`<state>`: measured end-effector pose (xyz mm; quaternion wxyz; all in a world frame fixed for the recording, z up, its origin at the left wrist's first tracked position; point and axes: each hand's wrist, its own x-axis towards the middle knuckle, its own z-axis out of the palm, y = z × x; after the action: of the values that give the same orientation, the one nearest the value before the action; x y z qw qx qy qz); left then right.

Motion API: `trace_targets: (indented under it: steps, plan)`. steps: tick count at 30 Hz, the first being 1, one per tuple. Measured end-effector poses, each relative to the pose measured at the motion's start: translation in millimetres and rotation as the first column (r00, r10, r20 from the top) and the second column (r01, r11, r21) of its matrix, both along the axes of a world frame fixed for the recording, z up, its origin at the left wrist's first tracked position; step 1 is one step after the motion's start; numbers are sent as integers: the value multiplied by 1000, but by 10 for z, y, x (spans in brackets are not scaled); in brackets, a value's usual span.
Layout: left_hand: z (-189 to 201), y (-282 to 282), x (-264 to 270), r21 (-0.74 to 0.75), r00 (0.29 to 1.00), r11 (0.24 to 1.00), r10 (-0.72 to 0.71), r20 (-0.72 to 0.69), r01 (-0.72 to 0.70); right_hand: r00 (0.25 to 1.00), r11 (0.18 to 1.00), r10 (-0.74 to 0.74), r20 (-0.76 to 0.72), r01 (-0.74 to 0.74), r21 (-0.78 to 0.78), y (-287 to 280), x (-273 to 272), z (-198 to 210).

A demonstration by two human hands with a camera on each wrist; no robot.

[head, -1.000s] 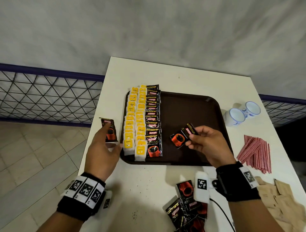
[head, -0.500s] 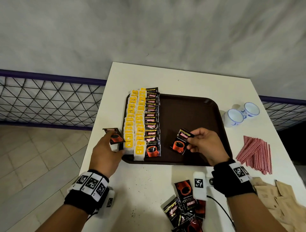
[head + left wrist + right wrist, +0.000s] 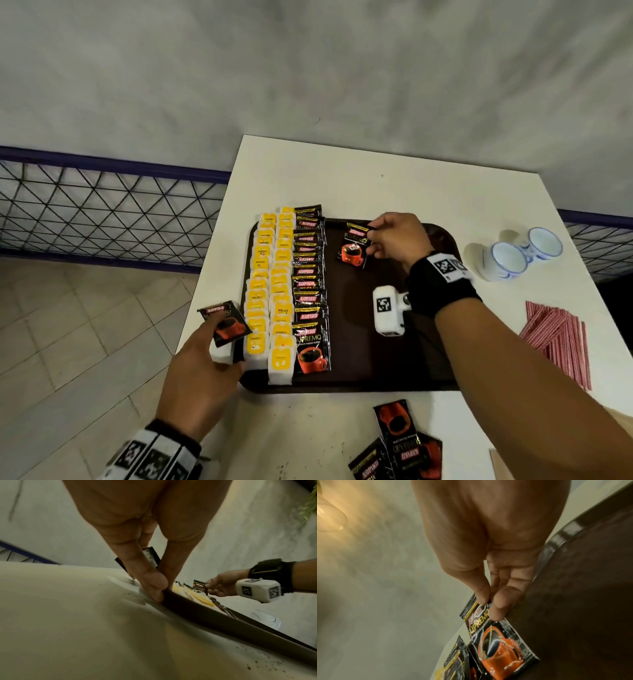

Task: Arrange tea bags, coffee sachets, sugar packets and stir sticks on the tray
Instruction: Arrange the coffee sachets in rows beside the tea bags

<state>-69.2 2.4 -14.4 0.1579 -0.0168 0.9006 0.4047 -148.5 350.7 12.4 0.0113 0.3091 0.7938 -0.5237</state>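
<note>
Since half a second ago we have carried our right hand [image 3: 397,240] from the tray's near middle to its far end.

Our right fingers pinch the top corner of a coffee sachet [image 3: 354,248] there, hanging it just beside the far end of the sachet row [image 3: 310,281], over the bare brown tray [image 3: 394,359]. Our left hand [image 3: 202,373] pinches a second sachet [image 3: 226,323] at the tray's near left corner, thumb against the rim. Tea bags [image 3: 270,291] fill two rows on the tray's left. More loose sachets [image 3: 400,445] lie on the table [image 3: 342,178] near us; stir sticks [image 3: 558,339] and two cups [image 3: 520,253] lie to the right.
</note>
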Motion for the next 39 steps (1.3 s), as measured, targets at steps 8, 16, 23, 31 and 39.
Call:
trace_targets:
  steps: [8,16,23,31,39]
  plan:
    - [33,-105,2,-26,999,999,31,44,-30,996,989,70,62,-77,128,-16,-467,-84]
    - [59,-84,-19,-68,994,996,58,91,-52,996,991,47,80,-56,122,-32,-563,-154]
    - [45,-95,-47,-20,990,999,49,131,-46,995,988,30,94,-44,149,-65,-601,-151]
    - [-12,-127,-56,10,991,999,38,125,-40,991,961,79,108,-104,255,-50,-599,-113]
    - [-34,-119,-49,37,991,998,45,123,-50,993,985,55,106,-71,157,9,-611,-80]
